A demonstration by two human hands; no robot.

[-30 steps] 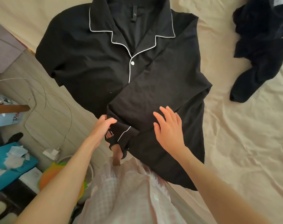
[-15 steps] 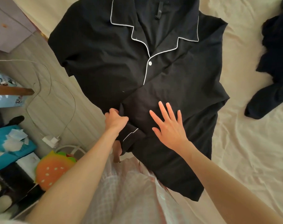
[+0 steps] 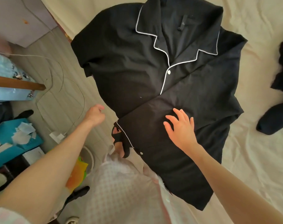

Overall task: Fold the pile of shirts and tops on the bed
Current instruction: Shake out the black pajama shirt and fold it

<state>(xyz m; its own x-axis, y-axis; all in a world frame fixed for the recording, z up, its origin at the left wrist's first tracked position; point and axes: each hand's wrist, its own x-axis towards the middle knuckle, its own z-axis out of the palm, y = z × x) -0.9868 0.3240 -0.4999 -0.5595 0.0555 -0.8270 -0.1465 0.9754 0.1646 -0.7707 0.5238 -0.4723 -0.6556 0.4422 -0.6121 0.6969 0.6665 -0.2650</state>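
Observation:
A black shirt with white piping [image 3: 137, 65] lies spread on the cream bed [image 3: 250, 159], collar at the top. Its right sleeve [image 3: 147, 120] is folded across the front, cuff hanging over the bed's near edge. My right hand [image 3: 181, 126] lies flat on that sleeve, fingers spread. My left hand [image 3: 95, 114] hovers left of the shirt's edge above the floor, fingers loosely curled, holding nothing. A heap of dark navy tops [image 3: 281, 88] sits at the bed's right.
Left of the bed is a grey floor with a white cable and charger [image 3: 56, 135]. A blue box with paper scraps [image 3: 16, 138], a wooden rail [image 3: 18, 84] and an orange object [image 3: 76, 173] stand nearby. My pink checked garment [image 3: 121, 191] fills the bottom centre.
My left hand let go of the sleeve cuff and drew away to the left, off the shirt. My right hand stayed pressed on the folded sleeve. The view shifted left.

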